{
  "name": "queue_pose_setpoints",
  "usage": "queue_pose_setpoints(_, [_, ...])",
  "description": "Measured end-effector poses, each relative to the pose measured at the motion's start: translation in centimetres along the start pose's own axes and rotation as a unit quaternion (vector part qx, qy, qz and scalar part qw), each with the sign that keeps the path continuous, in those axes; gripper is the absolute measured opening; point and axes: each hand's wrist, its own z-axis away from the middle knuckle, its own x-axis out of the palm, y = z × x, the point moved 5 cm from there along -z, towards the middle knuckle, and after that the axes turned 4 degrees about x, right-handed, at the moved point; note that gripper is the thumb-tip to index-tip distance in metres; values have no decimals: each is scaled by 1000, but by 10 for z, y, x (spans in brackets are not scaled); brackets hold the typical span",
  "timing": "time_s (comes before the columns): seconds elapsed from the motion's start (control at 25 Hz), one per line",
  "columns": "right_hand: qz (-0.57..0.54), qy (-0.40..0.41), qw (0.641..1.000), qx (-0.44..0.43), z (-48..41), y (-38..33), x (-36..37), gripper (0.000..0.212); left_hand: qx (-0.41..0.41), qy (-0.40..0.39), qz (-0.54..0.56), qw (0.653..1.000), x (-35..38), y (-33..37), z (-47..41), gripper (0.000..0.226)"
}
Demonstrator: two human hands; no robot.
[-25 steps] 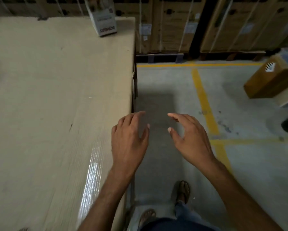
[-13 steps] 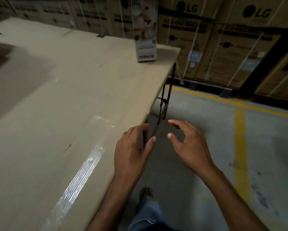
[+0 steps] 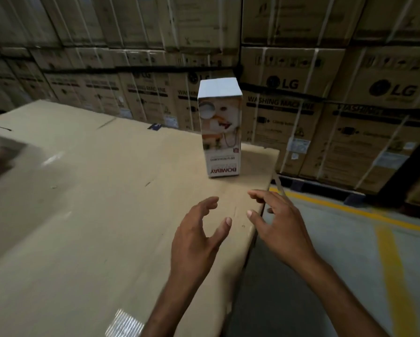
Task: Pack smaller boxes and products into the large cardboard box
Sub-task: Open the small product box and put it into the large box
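While the two hands reach forward, a wall of strapped washing-machine cartons [image 3: 289, 93] rises far beyond them. Beneath and ahead of the hands lies a wide table [image 3: 94, 190] covered in flat cardboard. Its right edge runs just under the right hand, with bare concrete floor [image 3: 325, 276] below on that side. A tall, narrow white product box [image 3: 220, 132] stands upright on the table just ahead of the fingertips, near the far right corner, its printing upside down. The left hand [image 3: 196, 237] and right hand [image 3: 279, 229] hover apart, palms facing each other, fingers spread and loosely curved. Both are empty and neither touches the box. The large cardboard box cannot be made out; only a blurred brown shape sits far to the left of the left hand.

The likely risk is that the product box, tall on a small base and close to the edge, topples at a glancing or one-sided touch. A push from the left hand alone could send it over the corner onto the floor. The cardboard cover looks smooth, so the box may slide away rather than be caught.
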Motion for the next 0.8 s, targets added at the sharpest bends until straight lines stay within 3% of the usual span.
queue_pose_setpoints(0.16, [-26, 11, 999, -15, -103, 7, 0, 39, -50, 32, 68, 996, 17, -3, -86, 64])
queue_pose_setpoints(0.36, [-150, 34, 988, 11, -231, 29, 0, 28, -76, 117, 112, 984, 31, 7, -193, 69])
queue_pose_setpoints(0.52, [-237, 31, 971, 28, -303, 24, -1, 35, -76, 163, 126, 976, 35, 22, -267, 68])
queue_pose_setpoints(0.6, [-249, -7, 967, 60, -338, 16, 1, 42, -90, 183, 137, 969, 32, 22, -301, 74])
queue_pose_setpoints(0.72, [-289, -135, 935, 154, -372, 10, 17, 64, -157, 157, 131, 966, 28, 17, -342, 70])
queue_pose_setpoints(0.8, [-299, -222, 908, 190, -370, 10, 28, 57, -199, 115, 124, 965, 30, 9, -350, 60])
